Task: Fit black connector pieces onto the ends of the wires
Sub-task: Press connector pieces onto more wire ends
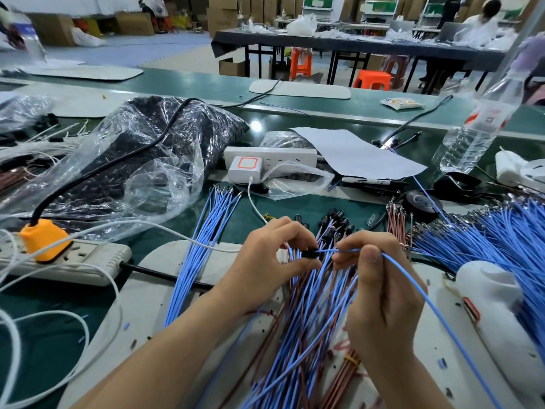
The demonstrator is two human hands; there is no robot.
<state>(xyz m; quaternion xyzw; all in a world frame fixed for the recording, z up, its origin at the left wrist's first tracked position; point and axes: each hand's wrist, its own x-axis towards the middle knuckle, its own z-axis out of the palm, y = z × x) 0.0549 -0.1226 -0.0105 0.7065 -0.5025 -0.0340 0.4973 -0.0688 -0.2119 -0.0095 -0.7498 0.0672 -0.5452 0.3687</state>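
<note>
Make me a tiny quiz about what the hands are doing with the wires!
1. True or false: the left hand pinches a small black plastic connector piece.
2. The right hand holds a thin blue wire. Its tip points at: A the connector piece, B a water bottle, C a marker pen.
3. Fill in: the chunky orange plug sits in a long white ___.
Key: 1 true; 2 A; 3 power strip.

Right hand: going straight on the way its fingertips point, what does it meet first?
Probably the black connector pinched in the left hand; the right hand aims its blue wire at it, depth uncertain.
</note>
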